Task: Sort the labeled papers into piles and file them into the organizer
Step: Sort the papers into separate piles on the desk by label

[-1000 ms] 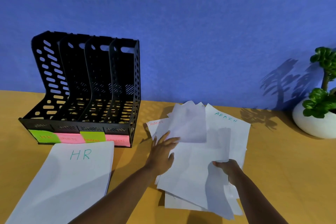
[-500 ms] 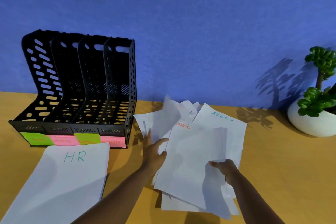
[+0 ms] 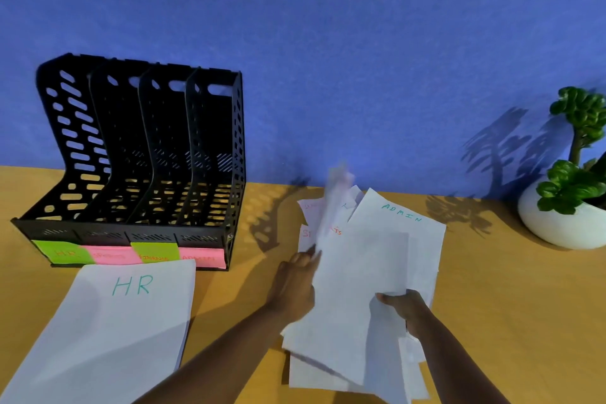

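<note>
A black organizer (image 3: 147, 157) with four slots stands at the back left of the yellow tabletop (image 3: 508, 305), against a blue wall (image 3: 328, 43). Green and pink sticky labels (image 3: 131, 254) run along its front. The words on them are hard to read. Just in front of it lies a pile of white paper marked HR (image 3: 108, 331). Its bottom left corner is cut off by the picture edge.

In the middle lies a messy heap of loose papers (image 3: 354, 289). One sheet at the back says ADMIN (image 3: 401, 213). Red letters peek out from under other sheets, and only a few of them show.

The left hand (image 3: 295, 285) is at the left edge of the heap. It lifts a sheet (image 3: 334, 200) that stands up and looks blurry. The paper hides its fingertips, so I cannot tell how they hold it. The right hand (image 3: 405, 308) pinches the top sheets near the front, thumb on top.

A green plant in a white pot (image 3: 557, 216) sits far right, partly cut off.
</note>
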